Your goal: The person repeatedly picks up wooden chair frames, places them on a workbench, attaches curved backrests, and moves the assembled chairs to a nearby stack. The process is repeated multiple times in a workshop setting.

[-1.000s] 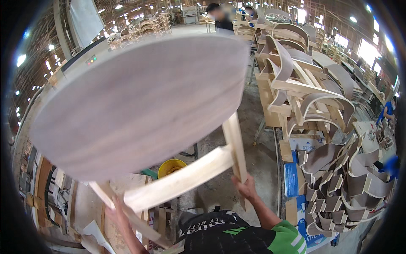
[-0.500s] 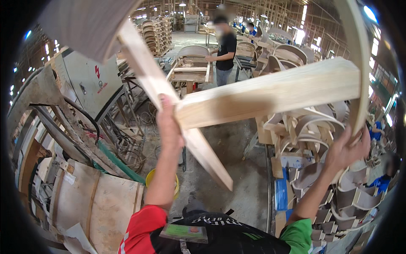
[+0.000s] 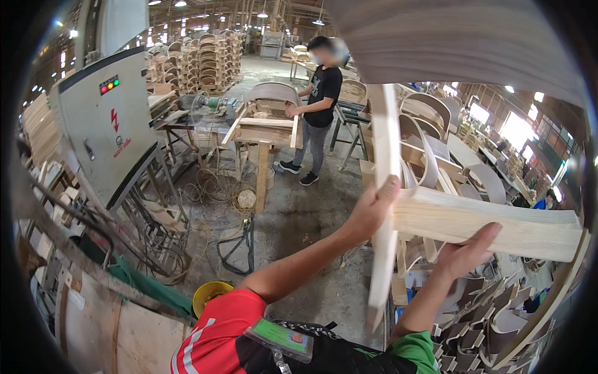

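Observation:
Raised in front of me is a pale wooden chair frame (image 3: 486, 218), with a straight leg, a wide flat rail and a curved panel (image 3: 448, 37) that fills the upper right. My left hand (image 3: 372, 210) is closed around the leg where the rail meets it. Under the rail, my right hand (image 3: 467, 252) grips its lower edge, thumb against the face and the other fingers mostly hidden behind. A curved strip of the frame (image 3: 548, 305) runs down at the far right.
A person (image 3: 321, 93) in a black shirt stands at a work table (image 3: 261, 134) with another frame on it. A grey electrical cabinet (image 3: 106, 118) stands left. Cables and a yellow bucket (image 3: 208, 296) are on the floor. Stacked curved wooden parts (image 3: 473, 311) lie to the right.
The chair frame has swung to the right and turned, its curved panel passing from upper left to upper right. My left hand moved right with it; my right hand shifted from the curved strip to the rail.

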A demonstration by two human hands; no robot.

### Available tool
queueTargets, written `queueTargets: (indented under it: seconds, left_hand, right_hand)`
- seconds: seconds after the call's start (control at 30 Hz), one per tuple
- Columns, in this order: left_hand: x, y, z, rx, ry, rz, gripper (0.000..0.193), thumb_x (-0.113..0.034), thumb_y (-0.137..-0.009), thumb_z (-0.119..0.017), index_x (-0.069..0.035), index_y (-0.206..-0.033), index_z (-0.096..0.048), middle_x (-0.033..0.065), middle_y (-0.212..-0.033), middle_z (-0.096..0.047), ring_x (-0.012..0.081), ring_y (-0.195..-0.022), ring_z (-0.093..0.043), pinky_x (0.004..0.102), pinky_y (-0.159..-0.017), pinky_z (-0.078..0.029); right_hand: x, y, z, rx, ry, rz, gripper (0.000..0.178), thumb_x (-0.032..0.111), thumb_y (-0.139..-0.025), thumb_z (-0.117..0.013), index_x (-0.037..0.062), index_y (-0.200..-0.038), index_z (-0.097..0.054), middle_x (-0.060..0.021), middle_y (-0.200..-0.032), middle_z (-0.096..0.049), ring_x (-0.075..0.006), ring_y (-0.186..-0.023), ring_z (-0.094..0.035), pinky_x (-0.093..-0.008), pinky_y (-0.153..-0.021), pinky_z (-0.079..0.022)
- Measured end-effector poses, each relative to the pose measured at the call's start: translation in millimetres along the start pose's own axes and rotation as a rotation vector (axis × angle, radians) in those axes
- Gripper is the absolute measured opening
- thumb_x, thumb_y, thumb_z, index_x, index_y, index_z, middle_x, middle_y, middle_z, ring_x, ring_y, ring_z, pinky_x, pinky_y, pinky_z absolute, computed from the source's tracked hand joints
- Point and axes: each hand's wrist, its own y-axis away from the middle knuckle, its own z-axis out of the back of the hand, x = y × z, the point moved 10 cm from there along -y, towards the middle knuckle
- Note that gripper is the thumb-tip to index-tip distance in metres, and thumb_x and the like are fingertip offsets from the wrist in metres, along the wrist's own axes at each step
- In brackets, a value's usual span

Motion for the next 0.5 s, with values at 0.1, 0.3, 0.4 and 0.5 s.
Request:
queueTargets:
  seconds: [0.1, 0.3, 0.4, 0.5]
  left_hand:
    - [15, -14, -11, 0.21, -0.108, 0.01, 0.044, -0.036, -0.106, -0.061, 0.0, -0.132, -0.058, -0.0011, -0.095, -0.056, 0.0088, -0.095, -0.055, 0.0265, -0.085, -0.047]
    - [158, 15, 159, 0.139, -0.256, 0.503, 0.038, -0.04, -0.104, -0.063, -0.008, -0.125, -0.066, -0.0023, -0.098, -0.064, 0.0054, -0.084, -0.056, 0.0228, -0.07, -0.047]
    - [206, 78, 276, -0.1, -0.512, 0.607, 0.038, -0.038, -0.1, -0.068, -0.001, -0.104, -0.074, 0.0017, -0.086, -0.068, 0.0101, -0.078, -0.059, 0.0285, -0.07, -0.049]
    - [215, 162, 373, -0.255, -0.872, 0.711, 0.052, -0.05, -0.095, -0.063, 0.001, -0.089, -0.072, 0.0125, -0.074, -0.068, 0.0229, -0.072, -0.066, 0.0393, -0.07, -0.052]
  right_hand:
    - [6, -60, 21, -0.053, 0.087, 0.117, 0.062, 0.037, -0.101, -0.069, -0.0027, -0.144, -0.049, -0.014, -0.135, -0.062, -0.025, -0.119, -0.063, -0.0416, -0.102, -0.053]
    - [0, -148, 44, -0.051, 0.189, 0.118, 0.064, 0.038, -0.102, -0.067, -0.0011, -0.149, -0.046, -0.0129, -0.146, -0.056, -0.0239, -0.129, -0.057, -0.0407, -0.109, -0.046]
    - [-11, -189, 52, -0.051, 0.205, 0.098, 0.065, 0.038, -0.103, -0.066, -0.001, -0.151, -0.045, -0.0124, -0.149, -0.055, -0.0239, -0.131, -0.055, -0.0406, -0.112, -0.044]
    - [-24, -222, 59, -0.05, 0.229, 0.068, 0.07, 0.037, -0.104, -0.065, -0.0038, -0.154, -0.039, -0.0129, -0.153, -0.05, -0.0245, -0.137, -0.051, -0.0398, -0.117, -0.039]
